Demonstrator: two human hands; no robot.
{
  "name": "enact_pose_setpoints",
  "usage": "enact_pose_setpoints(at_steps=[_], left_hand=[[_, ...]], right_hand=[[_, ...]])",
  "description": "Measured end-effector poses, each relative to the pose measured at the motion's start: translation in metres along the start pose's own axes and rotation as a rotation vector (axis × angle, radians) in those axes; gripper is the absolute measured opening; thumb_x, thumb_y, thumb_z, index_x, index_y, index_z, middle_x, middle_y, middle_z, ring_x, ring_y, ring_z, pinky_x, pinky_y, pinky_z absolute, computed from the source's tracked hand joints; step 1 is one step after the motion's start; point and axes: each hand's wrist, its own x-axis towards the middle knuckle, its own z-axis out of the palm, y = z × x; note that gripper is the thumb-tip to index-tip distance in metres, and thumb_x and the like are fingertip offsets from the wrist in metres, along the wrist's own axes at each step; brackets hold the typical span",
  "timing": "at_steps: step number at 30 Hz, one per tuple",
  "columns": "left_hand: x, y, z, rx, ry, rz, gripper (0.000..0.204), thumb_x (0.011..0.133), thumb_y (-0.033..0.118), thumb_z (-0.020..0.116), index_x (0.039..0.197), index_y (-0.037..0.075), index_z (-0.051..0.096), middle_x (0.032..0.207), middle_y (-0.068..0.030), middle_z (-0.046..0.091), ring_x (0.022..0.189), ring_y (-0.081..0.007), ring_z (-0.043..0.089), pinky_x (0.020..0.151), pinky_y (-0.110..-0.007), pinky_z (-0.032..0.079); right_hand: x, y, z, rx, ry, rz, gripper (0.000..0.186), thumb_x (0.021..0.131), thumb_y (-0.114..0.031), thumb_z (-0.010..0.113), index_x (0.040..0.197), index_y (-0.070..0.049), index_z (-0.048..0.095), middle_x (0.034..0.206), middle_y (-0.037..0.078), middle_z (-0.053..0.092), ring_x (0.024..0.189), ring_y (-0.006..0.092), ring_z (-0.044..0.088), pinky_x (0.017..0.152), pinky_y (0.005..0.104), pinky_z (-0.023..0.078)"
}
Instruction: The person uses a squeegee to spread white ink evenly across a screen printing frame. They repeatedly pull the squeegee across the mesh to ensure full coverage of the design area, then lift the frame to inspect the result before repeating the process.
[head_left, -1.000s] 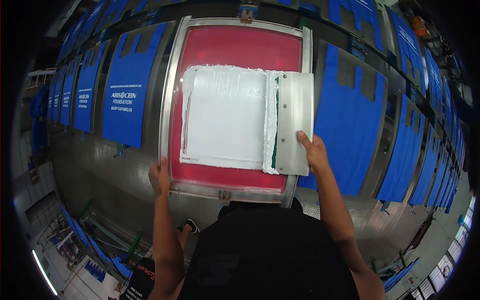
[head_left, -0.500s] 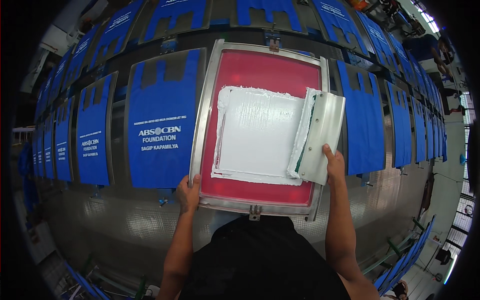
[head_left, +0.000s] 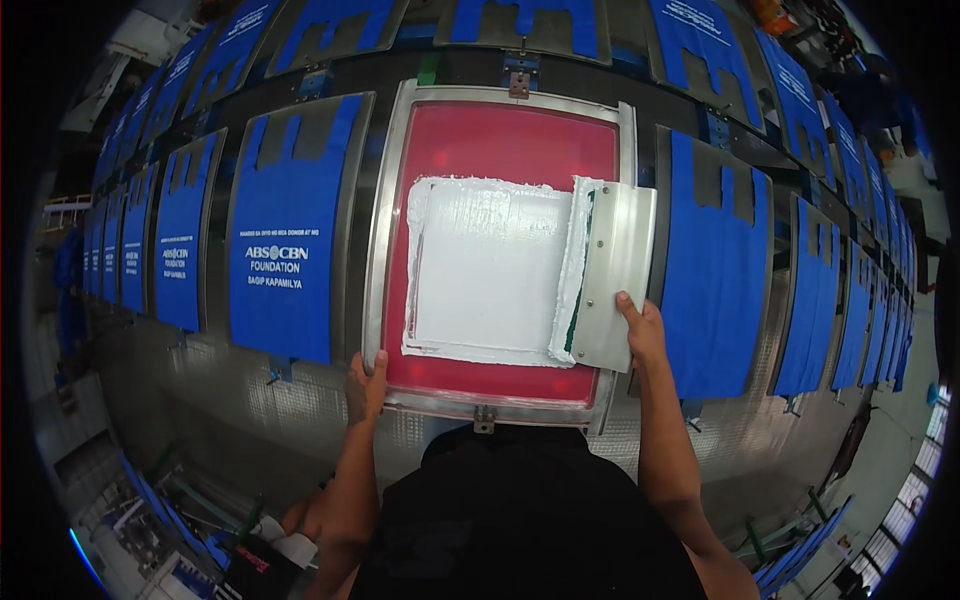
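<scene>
A screen-printing frame [head_left: 382, 235] of bare metal with red mesh [head_left: 515, 140] lies in front of me. White ink [head_left: 490, 270] spreads over the middle of the mesh in a thick-edged rectangle. My left hand [head_left: 367, 385] grips the frame's lower left corner, thumb on top. At the right side, my right hand [head_left: 641, 328] clasps a wide metal squeegee [head_left: 615, 270], its thumb on the metal face. The squeegee's green blade, coated with ink, rests at the ink's right edge. Whether my right fingers also touch the frame is hidden.
To the left, a blue bag [head_left: 290, 230] with white print lies on a flat board. A blue bag [head_left: 715, 300] without visible print lies to the right. More bags line both sides and the far row. A metal hinge bracket [head_left: 519, 82] stands beyond the frame. Another person [head_left: 265, 560] is at lower left.
The frame now appears straighter and farther left in view, and the bags at right look larger. Both hands keep their holds. A person has come into view at lower left.
</scene>
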Motion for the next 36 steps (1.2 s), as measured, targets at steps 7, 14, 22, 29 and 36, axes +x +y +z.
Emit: enact_pose_setpoints(at_steps=[7,14,22,29,36], left_hand=[[-0.098,-0.016,0.023,0.013,-0.033,0.471,0.037,0.095,0.031,0.069,0.120,0.004,0.067,0.096,-0.0165,0.069,0.090,-0.0307,0.069,0.080,-0.039,0.055],[-0.165,-0.023,0.108,-0.521,-0.555,-0.137,0.032,0.095,0.030,0.072,0.112,0.003,0.072,0.084,-0.0044,0.071,0.077,-0.0104,0.063,0.068,-0.027,0.052],[-0.170,-0.006,0.097,-0.657,-0.518,-0.226,0.031,0.097,0.026,0.070,0.112,0.000,0.072,0.091,-0.0040,0.072,0.084,-0.0085,0.064,0.076,-0.024,0.051],[-0.148,-0.017,0.089,-0.583,-0.627,-0.064,0.043,0.086,0.038,0.078,0.106,0.000,0.072,0.088,-0.0095,0.073,0.084,-0.0161,0.069,0.076,-0.031,0.054],[-0.112,0.002,0.012,-0.374,-0.741,0.028,0.044,0.083,0.045,0.079,0.085,0.002,0.073,0.075,-0.0076,0.070,0.073,-0.0152,0.068,0.070,-0.031,0.052]], right_hand=[[0.018,-0.076,0.011,-0.656,-0.249,-0.248,0.045,0.086,-0.030,0.075,0.115,0.004,0.066,0.094,0.015,0.072,0.086,0.0221,0.070,0.079,0.0359,0.055],[0.072,-0.122,0.102,-1.410,-0.333,-0.914,0.026,0.085,-0.018,0.067,0.107,-0.005,0.065,0.091,0.017,0.071,0.086,0.0343,0.069,0.085,0.0460,0.049],[0.033,-0.042,0.108,-1.356,-0.209,-1.236,0.026,0.074,-0.002,0.060,0.099,-0.009,0.062,0.091,0.009,0.067,0.086,0.0265,0.064,0.089,0.0433,0.043],[-0.037,-0.067,0.086,-1.218,-0.331,-1.041,0.042,0.068,-0.002,0.072,0.109,-0.006,0.066,0.094,0.012,0.069,0.087,0.0313,0.064,0.091,0.0424,0.043],[-0.054,-0.062,0.097,-1.192,-0.243,-0.728,0.035,0.078,-0.006,0.071,0.112,-0.003,0.067,0.095,0.019,0.069,0.082,0.0378,0.060,0.083,0.0448,0.046]])
